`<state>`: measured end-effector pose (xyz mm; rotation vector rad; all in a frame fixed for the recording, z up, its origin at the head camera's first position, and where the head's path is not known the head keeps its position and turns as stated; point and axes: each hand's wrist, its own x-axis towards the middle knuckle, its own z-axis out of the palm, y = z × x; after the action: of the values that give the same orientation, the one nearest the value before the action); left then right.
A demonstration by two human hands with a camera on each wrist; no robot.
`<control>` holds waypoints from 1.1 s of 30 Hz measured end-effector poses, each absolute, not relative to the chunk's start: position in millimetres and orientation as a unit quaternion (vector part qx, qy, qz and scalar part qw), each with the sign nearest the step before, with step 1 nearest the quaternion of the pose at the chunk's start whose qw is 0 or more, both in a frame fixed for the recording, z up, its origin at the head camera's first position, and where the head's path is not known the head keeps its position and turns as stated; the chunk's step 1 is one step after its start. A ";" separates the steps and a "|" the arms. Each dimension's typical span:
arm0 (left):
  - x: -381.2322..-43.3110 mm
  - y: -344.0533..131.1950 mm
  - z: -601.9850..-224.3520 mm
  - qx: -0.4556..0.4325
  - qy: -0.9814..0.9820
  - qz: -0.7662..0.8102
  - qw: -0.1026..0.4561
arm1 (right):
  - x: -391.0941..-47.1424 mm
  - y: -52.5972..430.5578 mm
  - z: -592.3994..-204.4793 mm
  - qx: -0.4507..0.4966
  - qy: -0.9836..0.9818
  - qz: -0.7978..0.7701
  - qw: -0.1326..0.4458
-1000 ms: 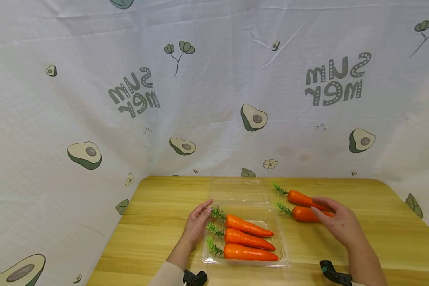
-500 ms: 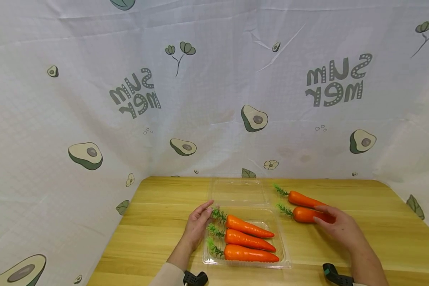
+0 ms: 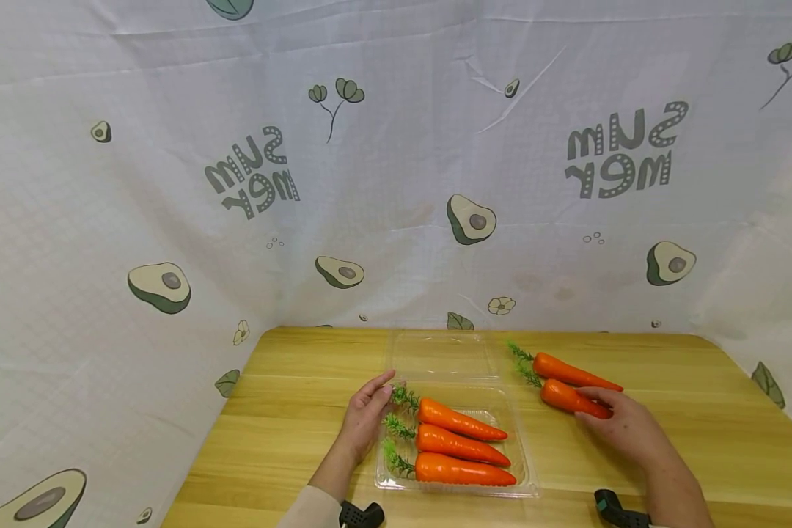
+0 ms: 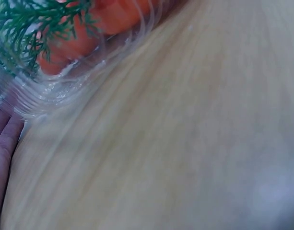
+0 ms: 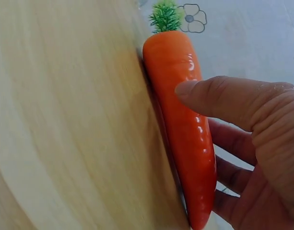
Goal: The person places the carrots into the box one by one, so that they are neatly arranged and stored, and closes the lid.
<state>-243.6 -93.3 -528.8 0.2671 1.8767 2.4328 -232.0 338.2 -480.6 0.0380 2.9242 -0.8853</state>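
The nearer loose carrot (image 3: 559,396) slants more than before, pinched by the right hand (image 3: 627,431); the farther carrot (image 3: 567,369) lies toward twelve o'clock. At nine o'clock, a clear clamshell (image 3: 523,441) holds three carrots (image 3: 462,443), the left hand (image 3: 363,419) beside it, fingers extended.

Soft even light, white glints on carrot (image 5: 185,132), left wrist view blurred
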 end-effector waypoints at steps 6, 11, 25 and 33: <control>-244.0 -93.0 -528.6 0.081 0.611 0.787 0.030 | -230.8 338.5 -482.1 0.004 0.956 -0.291 0.038; -243.5 -92.8 -527.9 0.084 0.610 0.788 0.027 | -231.3 338.3 -483.8 -0.001 0.957 -0.286 0.040; -244.1 -92.9 -528.4 0.080 0.610 0.788 0.030 | -232.7 338.1 -479.1 0.013 0.956 -0.288 0.059; -243.9 -93.5 -529.9 0.086 0.606 0.790 0.028 | -226.4 336.0 -465.3 0.008 0.951 -0.307 0.044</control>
<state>-243.9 -93.5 -529.9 0.2661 1.8713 2.4399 -226.4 336.0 -465.3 0.0233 2.9054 -0.9377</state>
